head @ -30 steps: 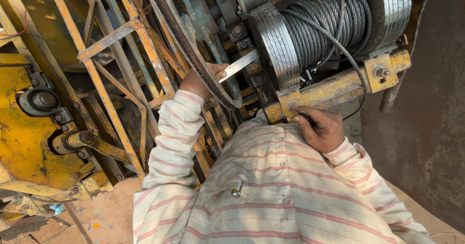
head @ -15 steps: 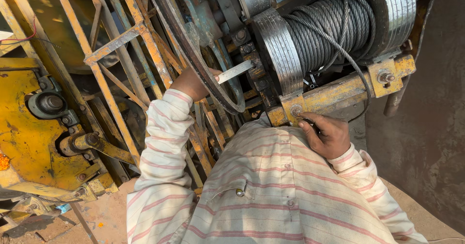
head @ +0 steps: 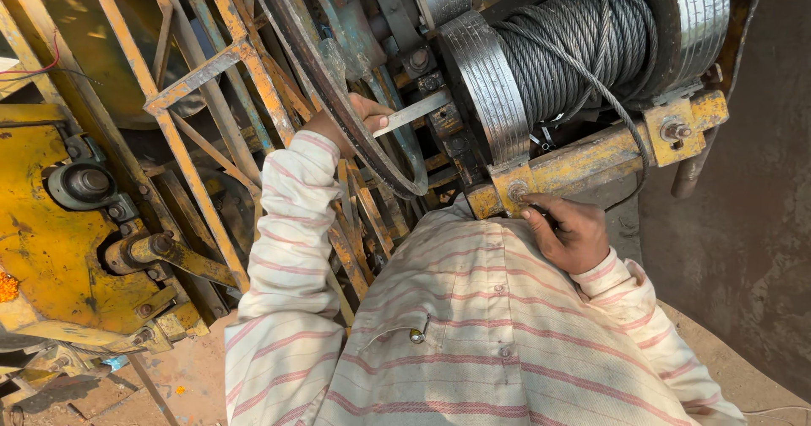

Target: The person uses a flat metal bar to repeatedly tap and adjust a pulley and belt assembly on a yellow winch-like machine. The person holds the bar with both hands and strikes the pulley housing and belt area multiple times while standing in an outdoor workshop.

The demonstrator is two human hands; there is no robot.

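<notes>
My left hand [head: 348, 120] reaches past a black belt [head: 314, 69] into the machine and grips a flat grey metal tool [head: 416, 111], whose far end lies against the drum's flange. My right hand [head: 571, 233] rests on the yellow steel bar [head: 591, 157] below the drum, fingers curled around a small dark tool [head: 544, 216] beside a bolt [head: 516, 191]. The winch drum [head: 484, 79] is wound with grey wire rope [head: 576, 44]. Both arms wear striped sleeves.
An orange-yellow lattice of angle bars [head: 221, 71] stands left of my left arm. A yellow machine housing with a shaft end [head: 83, 182] sits at far left. A second bolt [head: 673, 128] marks the bar's right end. Bare brown ground [head: 743, 223] lies to the right.
The view has shifted a little. Both hands keep the same grips in the same places on the machine.
</notes>
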